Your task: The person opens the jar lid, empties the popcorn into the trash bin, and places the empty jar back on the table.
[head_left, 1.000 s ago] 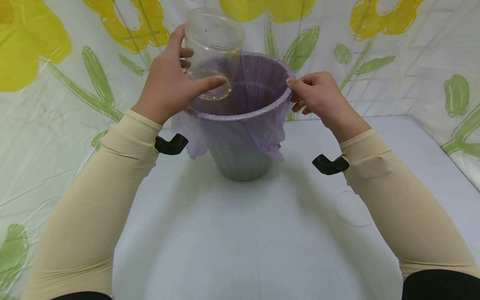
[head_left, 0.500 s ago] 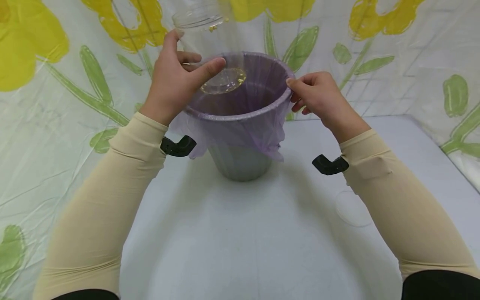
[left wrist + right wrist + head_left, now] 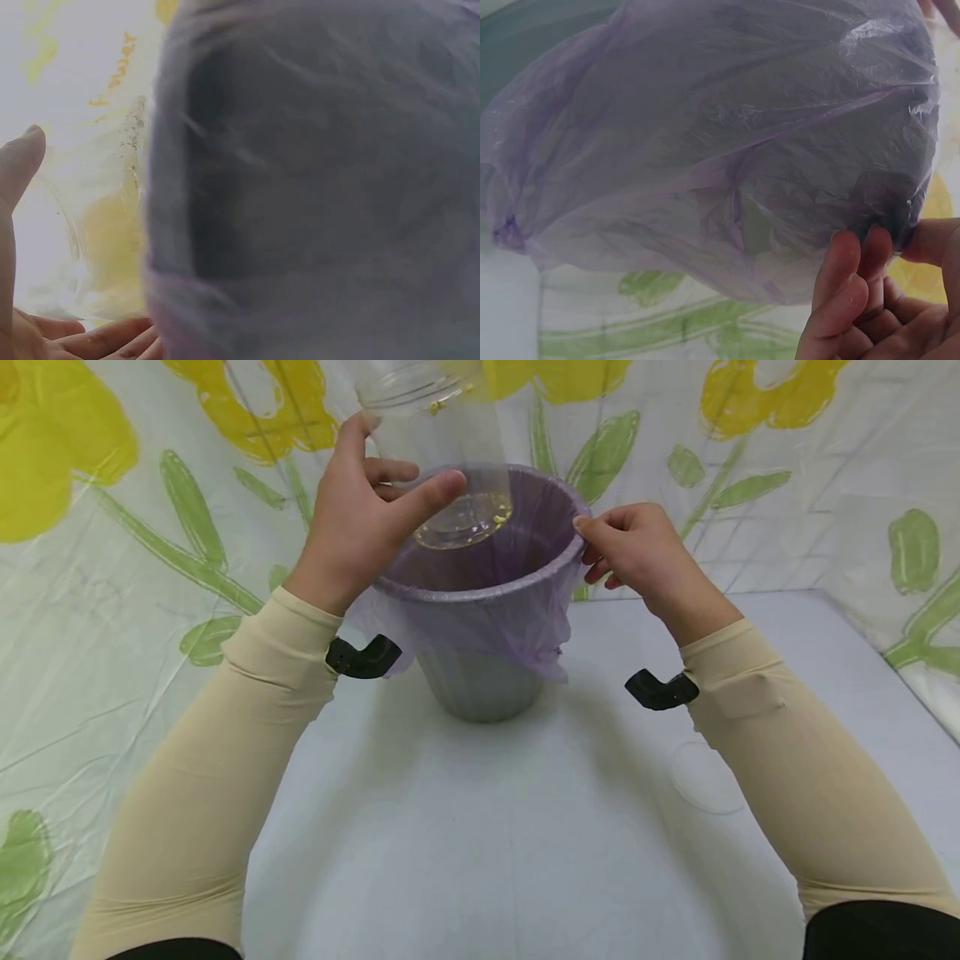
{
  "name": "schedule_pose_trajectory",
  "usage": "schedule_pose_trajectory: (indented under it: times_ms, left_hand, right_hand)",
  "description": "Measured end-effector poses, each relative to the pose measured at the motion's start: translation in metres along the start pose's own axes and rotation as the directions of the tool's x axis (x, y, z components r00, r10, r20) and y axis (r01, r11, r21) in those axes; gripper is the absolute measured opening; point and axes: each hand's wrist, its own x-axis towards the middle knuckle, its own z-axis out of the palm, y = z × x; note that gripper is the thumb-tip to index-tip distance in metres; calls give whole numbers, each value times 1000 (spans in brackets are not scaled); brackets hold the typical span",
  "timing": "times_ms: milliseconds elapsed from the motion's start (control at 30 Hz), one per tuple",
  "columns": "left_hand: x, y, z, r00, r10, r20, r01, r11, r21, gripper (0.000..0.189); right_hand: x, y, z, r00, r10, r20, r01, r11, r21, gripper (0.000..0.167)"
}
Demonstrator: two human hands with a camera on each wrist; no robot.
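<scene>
My left hand point(image 3: 360, 518) grips a clear plastic jar point(image 3: 450, 452) over the trash bin's opening, thumb along the near side and fingers behind. Small yellow bits cling inside the jar at its lower end and near its upper ring. The jar leans, its lower end toward the right. Below it stands a grey trash bin point(image 3: 480, 685) lined with a thin purple trash bag point(image 3: 480, 618), folded out over the rim. At the rim's right side my right hand point(image 3: 630, 547) pinches the bag-covered edge between thumb and forefinger. The right wrist view shows its other fingers point(image 3: 840, 270) curled beside the bag.
A clear round lid point(image 3: 707, 778) lies on the white table point(image 3: 450, 843) near the right forearm. Behind and to the left hangs a sheet point(image 3: 787, 543) printed with yellow flowers and green leaves. Black curved mounts point(image 3: 363, 656) stick out from both wrists.
The left hand has turned the jar, so its upper end has tipped up and back and its lower end has swung right over the bin. The right hand stays at the rim.
</scene>
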Motion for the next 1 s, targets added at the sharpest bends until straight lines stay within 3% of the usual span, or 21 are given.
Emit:
schedule_pose_trajectory:
  times_ms: [267, 667, 867, 1000]
  left_hand:
    - [-4, 12, 9, 997, 71, 32, -68, 993, -92, 87]
    - [-9, 11, 10, 997, 49, 58, -42, 992, -123, 97]
    - [-15, 16, 14, 990, 82, 113, -63, 985, -158, 101]
    - [-22, 21, 22, 980, 115, 160, -80, 975, -207, 91]
  right_hand:
    - [0, 1, -1, 1000, -1, -4, 1, 1000, -1, 37]
    - [1, 4, -1, 1000, 11, 4, -11, 1000, 1, 39]
    - [2, 5, -3, 1000, 12, 1, -12, 1000, -22, 42]
    - [2, 6, -4, 1000, 6, 0, -6, 1000, -25, 42]
